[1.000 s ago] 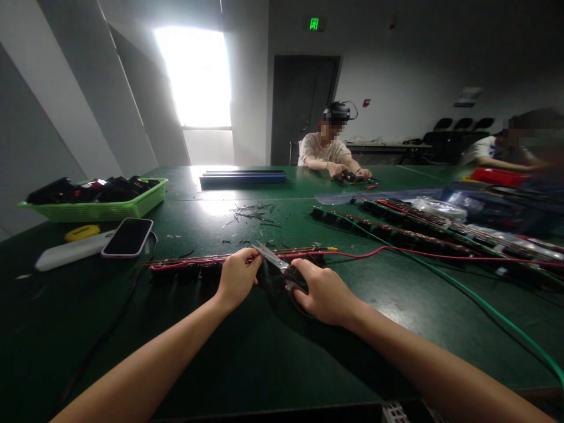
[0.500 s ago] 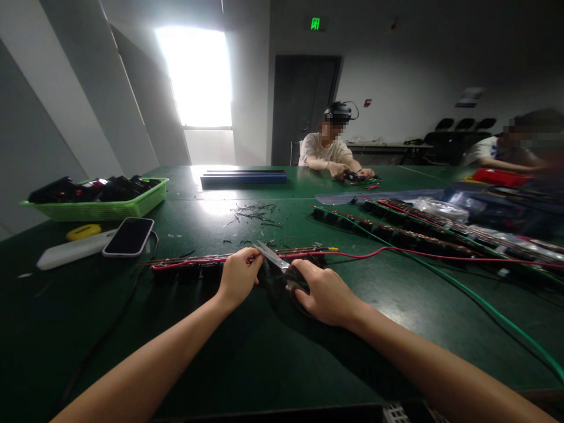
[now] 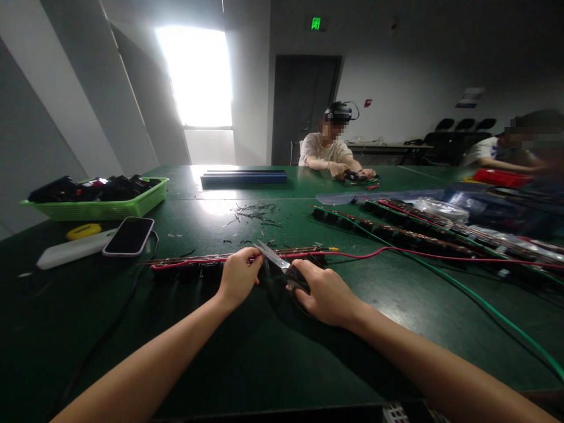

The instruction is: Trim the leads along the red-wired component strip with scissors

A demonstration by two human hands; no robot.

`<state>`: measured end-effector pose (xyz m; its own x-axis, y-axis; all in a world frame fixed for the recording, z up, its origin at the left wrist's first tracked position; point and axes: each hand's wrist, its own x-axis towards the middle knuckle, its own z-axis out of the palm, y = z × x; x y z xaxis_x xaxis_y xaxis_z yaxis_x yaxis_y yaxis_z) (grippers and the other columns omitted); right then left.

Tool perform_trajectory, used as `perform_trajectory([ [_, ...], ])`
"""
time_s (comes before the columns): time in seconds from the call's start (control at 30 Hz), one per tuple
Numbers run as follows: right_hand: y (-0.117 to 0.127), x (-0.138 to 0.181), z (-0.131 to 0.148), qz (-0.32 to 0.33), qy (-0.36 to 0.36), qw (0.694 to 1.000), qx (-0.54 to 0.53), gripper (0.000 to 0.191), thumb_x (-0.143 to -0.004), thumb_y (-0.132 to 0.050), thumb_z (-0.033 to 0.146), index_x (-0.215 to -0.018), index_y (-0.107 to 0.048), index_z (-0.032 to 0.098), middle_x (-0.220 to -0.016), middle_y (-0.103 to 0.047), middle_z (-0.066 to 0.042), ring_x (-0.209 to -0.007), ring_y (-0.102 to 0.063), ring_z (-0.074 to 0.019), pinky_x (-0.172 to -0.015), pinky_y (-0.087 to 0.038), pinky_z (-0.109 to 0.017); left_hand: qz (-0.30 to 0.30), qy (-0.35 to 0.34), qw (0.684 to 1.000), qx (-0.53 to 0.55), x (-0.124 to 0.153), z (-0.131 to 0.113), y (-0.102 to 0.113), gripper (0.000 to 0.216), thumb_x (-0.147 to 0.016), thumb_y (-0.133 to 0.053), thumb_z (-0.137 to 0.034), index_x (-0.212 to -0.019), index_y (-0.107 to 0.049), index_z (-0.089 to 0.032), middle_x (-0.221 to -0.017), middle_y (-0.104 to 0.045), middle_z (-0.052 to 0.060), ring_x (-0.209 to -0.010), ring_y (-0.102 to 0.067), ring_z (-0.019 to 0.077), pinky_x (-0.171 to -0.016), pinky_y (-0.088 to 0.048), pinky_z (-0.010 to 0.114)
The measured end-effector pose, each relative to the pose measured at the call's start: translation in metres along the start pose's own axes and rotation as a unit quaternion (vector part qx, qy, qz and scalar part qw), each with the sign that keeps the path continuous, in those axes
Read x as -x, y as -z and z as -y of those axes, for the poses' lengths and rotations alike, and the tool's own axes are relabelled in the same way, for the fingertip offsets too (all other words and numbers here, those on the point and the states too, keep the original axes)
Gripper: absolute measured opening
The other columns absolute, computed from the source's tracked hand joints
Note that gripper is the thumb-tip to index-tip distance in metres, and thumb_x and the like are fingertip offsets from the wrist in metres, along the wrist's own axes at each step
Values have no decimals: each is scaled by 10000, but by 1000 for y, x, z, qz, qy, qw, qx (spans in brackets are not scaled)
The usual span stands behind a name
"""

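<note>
Hands and scissors have barely moved since the earlier frame: the right hand (image 3: 328,295) grips the scissors (image 3: 278,261), pointing to ten o'clock, while the left hand (image 3: 239,275) seemingly pinches the wired strip (image 3: 206,271).

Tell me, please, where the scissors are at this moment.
In the head view, the scissors are near the centre, held in the right hand, with their blades pointing to the upper left, close beside the left hand.

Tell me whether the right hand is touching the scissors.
Touching. The head view shows the right hand gripping the scissors at their dark handle, with the blades sticking out beyond the fingers.
</note>
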<state>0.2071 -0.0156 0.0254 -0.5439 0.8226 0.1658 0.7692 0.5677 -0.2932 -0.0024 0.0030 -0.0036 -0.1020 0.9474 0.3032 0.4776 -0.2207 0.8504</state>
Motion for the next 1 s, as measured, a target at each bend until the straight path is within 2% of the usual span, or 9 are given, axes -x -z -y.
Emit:
perform_trajectory([
  [0.47,-1,0,-1,-7,5,1000,-1,414,-818,-561,247,-1220,-489,182,-1173,-617,-94,-1002,-614,-236,-812,-419,-294,1,-4,1000,-15,0,-2,1,192,-822,-537,-293,-850,-687,-176,-670,-670,-16,-395,-572,95,-463,-433,207],
  [0.73,-2,0,-2,-13,9,1000,0,424,-817,-560,242,-1230,-483,180,-1181,-615,-98,-1030,-610,-250,-834,-429,-308,2,-10,1000,-6,1,1,1,184,-809,-522,-219,-875,-689,-179,-761,-674,-8,-405,-576,82,-444,-434,199],
  [1.0,-3,0,-4,-14,21,1000,-6,416,-818,-552,241,-1222,-482,173,-1181,-612,-102,-1034,-607,-253,-837,-438,-319,-1,-21,1000,-7,0,1,1,178,-799,-517,-173,-852,-686,-184,-752,-646,-22,-399,-567,68,-433,-431,185],
])
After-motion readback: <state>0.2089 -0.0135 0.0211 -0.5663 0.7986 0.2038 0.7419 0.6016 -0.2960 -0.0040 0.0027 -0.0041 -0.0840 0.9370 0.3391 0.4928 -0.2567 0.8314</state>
